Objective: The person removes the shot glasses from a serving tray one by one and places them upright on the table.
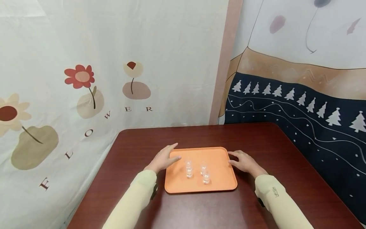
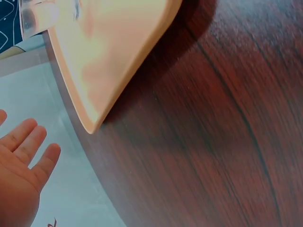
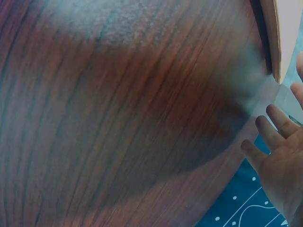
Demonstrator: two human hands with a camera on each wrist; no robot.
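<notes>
An orange rectangular tray [image 1: 220,168] lies on the dark wood table. Several small clear glasses stand on it in two close pairs, among them a front-left glass [image 1: 189,172] and a front-right glass [image 1: 206,178]. My left hand [image 1: 163,159] is at the tray's left edge, thumb and fingers spread apart, the thumb reaching over the tray. At the opposite edge, my right hand [image 1: 246,163] has its fingertips right by the rim. The left wrist view shows the left fingers [image 2: 46,163] loosely extended. Fingers [image 3: 272,130] of the right hand are likewise spread in its wrist view.
The reddish-brown table [image 1: 197,210] extends around the tray on all sides. Behind it hangs a pale flower-printed curtain [image 1: 177,63], and to the right a dark blue cloth [image 1: 286,124] with white trees. Both sleeves are pale yellow.
</notes>
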